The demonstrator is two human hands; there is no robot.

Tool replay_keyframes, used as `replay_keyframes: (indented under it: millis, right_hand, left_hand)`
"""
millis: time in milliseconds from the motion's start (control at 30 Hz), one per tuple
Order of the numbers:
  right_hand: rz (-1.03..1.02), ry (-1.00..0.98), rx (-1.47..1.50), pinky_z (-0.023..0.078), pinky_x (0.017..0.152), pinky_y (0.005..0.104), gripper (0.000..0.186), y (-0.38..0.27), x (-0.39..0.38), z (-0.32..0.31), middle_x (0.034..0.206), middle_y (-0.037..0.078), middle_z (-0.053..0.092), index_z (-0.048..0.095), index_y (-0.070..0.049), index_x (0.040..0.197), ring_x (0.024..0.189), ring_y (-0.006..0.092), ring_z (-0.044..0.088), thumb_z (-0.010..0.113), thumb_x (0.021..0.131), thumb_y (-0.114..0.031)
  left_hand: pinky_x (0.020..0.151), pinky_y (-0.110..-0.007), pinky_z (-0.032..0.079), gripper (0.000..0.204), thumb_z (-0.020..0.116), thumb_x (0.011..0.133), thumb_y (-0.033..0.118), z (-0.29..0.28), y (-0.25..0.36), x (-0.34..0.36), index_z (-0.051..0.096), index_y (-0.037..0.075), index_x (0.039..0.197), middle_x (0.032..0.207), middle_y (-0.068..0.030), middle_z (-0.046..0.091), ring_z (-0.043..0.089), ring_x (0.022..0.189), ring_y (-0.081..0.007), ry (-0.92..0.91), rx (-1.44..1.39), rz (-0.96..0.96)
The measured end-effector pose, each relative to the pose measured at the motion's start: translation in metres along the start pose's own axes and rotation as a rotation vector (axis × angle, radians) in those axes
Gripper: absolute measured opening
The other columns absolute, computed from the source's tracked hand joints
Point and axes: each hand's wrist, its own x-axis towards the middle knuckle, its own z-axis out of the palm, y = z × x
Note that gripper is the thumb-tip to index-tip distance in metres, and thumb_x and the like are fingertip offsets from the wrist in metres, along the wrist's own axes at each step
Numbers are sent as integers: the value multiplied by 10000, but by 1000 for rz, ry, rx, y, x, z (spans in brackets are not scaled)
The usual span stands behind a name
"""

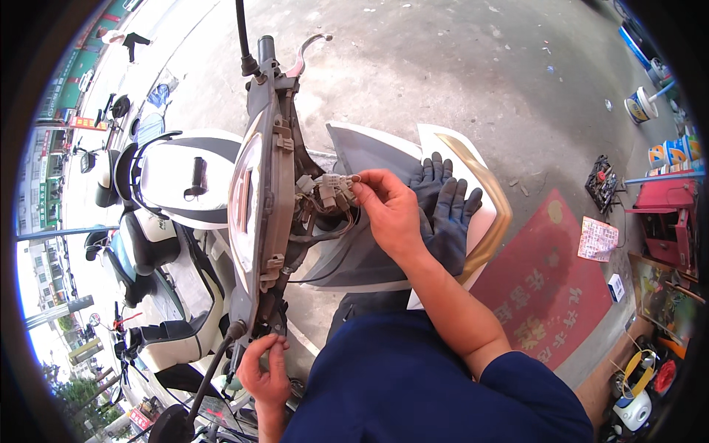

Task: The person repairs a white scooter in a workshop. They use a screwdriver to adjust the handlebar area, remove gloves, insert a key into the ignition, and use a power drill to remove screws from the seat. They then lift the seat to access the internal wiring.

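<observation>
One headlight unit (pixel 255 184) stands upright at the middle of the scooter front, with a bundle of several pale connectors (pixel 325 190) just to its right; they overlap too much for an exact count. Two mirror stems rise beside the unit: an upper stem (pixel 242 33) above it and a lower stem (pixel 214 363) below it. One brake lever (pixel 306 55) lies above and to its right. Farther right of the unit, at least two dark gloves (pixel 452 221) lie overlapped on the body panels (pixel 484 214), and one red mat (pixel 546 284) is on the ground beyond, to the lower right. The right hand (pixel 388 210) has its thumb and index finger pinched together on a connector at the right end of the bundle, the other fingers curled behind. The left hand (pixel 264 373), below the unit, has thumb and index tips close together and the rest bent; whether they hold or touch anything I cannot tell. The upper stem's far end is cut off, and the wires behind the connectors are partly hidden and hard to trace.
</observation>
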Motion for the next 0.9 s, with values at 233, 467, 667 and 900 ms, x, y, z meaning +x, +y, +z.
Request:
replay_keyframes:
  millis: [233, 467, 667, 900]
  right_hand:
    - [-58, 68, -49, 478, 672, 226, 132, 2, 3, 9, 835, 18, 676, 635, 11, 1002, 738, 65, 601, 635, 926, -96]
    - [-72, 130, 58, 496, 713, 223, 123, 7, 0, 18, 878, 40, 681, 611, 17, 1002, 792, 78, 635, 634, 927, -77]
    - [-105, 150, 40, 496, 716, 221, 127, 8, -4, 22, 888, 31, 679, 608, 19, 1004, 800, 75, 633, 640, 927, -78]
    - [-126, 160, -19, 486, 700, 216, 127, 6, -8, 27, 870, 25, 668, 605, 18, 996, 783, 64, 613, 643, 929, -83]
  left_hand:
    - [790, -258, 478, 152, 544, 976, 73, -52, -53, -11, 570, -37, 1078, 940, -78, 618, 591, 862, -150, 355, 57, -62]
    - [857, -344, 465, 409, 621, 943, 262, -67, -82, -2, 526, 24, 1262, 1074, -121, 607, 587, 972, -243, -58, 285, -169]
    - [786, -426, 490, 509, 703, 848, 239, -58, -52, 6, 520, 44, 1281, 1005, -190, 639, 628, 899, -370, -192, 586, -204]
    - [617, -354, 495, 429, 757, 748, 171, -79, -75, 34, 588, 31, 1117, 715, -83, 605, 616, 649, -213, -532, 262, -458]
